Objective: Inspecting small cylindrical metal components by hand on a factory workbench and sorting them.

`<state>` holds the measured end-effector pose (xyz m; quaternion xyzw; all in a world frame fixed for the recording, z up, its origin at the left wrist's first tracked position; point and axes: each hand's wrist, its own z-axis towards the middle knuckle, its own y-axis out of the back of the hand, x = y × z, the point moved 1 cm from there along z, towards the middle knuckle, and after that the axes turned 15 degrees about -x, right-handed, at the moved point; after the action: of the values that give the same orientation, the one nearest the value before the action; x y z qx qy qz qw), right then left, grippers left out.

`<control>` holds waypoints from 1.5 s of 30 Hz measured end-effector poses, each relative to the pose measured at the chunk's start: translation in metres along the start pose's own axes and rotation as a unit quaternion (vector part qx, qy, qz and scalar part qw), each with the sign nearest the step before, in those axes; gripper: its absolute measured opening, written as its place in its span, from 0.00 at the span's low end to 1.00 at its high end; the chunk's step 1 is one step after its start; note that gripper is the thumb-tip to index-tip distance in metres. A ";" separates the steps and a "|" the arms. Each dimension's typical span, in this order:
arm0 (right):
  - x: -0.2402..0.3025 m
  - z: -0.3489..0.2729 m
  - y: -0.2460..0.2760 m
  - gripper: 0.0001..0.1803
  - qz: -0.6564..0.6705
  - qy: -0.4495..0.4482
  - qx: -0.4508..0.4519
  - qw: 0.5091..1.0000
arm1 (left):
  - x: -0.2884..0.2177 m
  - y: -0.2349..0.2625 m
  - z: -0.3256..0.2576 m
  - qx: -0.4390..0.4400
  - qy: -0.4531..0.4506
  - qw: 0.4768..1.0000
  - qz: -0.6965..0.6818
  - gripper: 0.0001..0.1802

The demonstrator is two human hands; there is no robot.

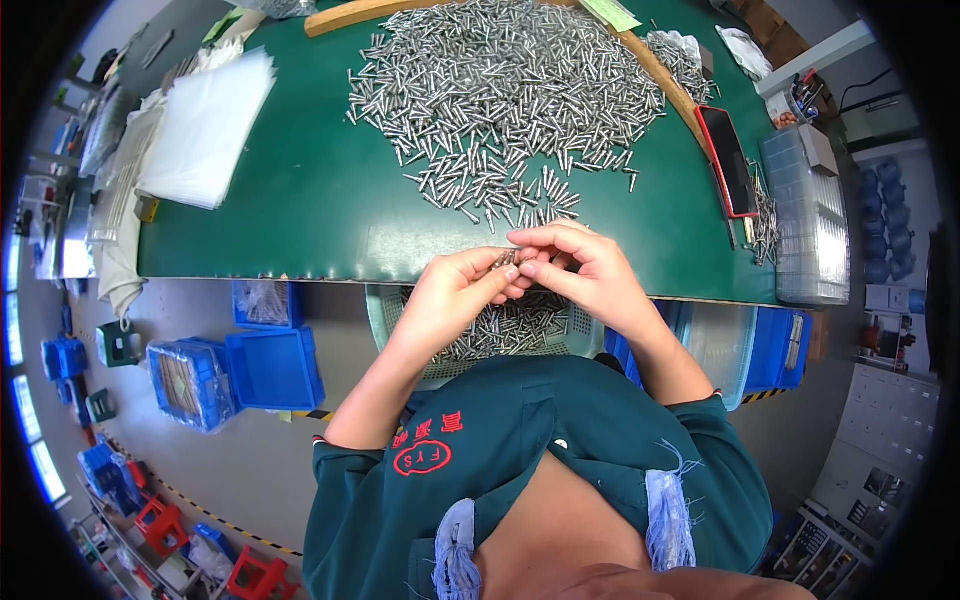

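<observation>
Head view, centre: the left hand [452,290] pinches metal pins [509,257], probably above the basket [378,318] to catch drops; whether the right hand [598,268] grips any is unclear.

Cannot count metal pieces [507,259] partly covered by left hand [452,290] and right hand [592,268]; cannot see near side of green basket [383,318] behind shirt [620,430], nor wooden strip [350,15] past top edge.
</observation>
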<state>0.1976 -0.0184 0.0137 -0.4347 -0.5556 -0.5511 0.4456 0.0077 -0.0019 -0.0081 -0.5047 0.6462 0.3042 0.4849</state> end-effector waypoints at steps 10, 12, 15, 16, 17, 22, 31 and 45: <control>0.001 0.001 -0.001 0.09 -0.009 -0.034 -0.003 0.999 | -0.006 -0.004 -0.005 -0.049 -0.082 0.990 0.099 0.14; 0.001 0.001 -0.002 0.08 0.000 -0.032 -0.008 0.999 | -0.011 -0.005 -0.007 -0.080 -0.167 0.954 0.236 0.15; -0.001 0.000 -0.003 0.08 -0.019 -0.022 -0.012 1.000 | -0.018 -0.006 -0.009 -0.072 -0.214 0.923 0.311 0.15; -0.002 -0.001 -0.004 0.08 0.000 -0.027 -0.020 0.999 | -0.017 -0.006 -0.010 -0.072 -0.215 0.923 0.311 0.15; -0.003 -0.001 -0.004 0.07 0.019 -0.032 -0.029 0.999 | -0.016 -0.006 -0.010 -0.068 -0.186 0.948 0.247 0.15; -0.014 0.004 0.001 0.08 0.286 -0.236 -0.018 0.928 | -0.006 0.002 -0.005 -0.017 -0.056 0.998 -0.036 0.16; -0.022 -0.001 0.005 0.08 0.347 -0.306 0.074 0.883 | -0.006 0.013 0.000 -0.046 -0.076 0.995 -0.043 0.17; -0.003 0.013 -0.006 0.08 0.103 -0.055 0.022 0.993 | -0.007 0.011 0.002 0.050 0.001 0.997 -0.066 0.15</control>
<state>0.1920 -0.0052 0.0097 -0.5095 -0.5432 -0.4654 0.4783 -0.0020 0.0055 -0.0036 -0.5213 0.6267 0.2381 0.5280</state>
